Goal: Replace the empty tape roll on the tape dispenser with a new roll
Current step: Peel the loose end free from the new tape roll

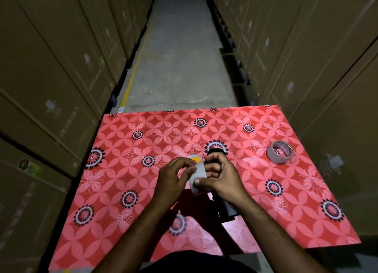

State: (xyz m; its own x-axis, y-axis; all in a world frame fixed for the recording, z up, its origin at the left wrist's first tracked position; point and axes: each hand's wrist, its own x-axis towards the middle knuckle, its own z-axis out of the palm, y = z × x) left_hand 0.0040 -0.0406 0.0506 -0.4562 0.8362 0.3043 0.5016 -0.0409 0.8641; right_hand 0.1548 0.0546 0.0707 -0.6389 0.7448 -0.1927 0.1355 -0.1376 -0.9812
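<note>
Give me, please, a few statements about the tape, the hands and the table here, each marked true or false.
1. A tape roll lies on the table to the right of the hands. True.
2. The left hand rests flat on the table. False: its fingers pinch a grey strip of tape.
3. The right hand also grips at that strip. True.
4. The table cover is plain blue. False: it is red with flower patterns.
5. Cardboard boxes line both sides of the aisle. True.
</note>
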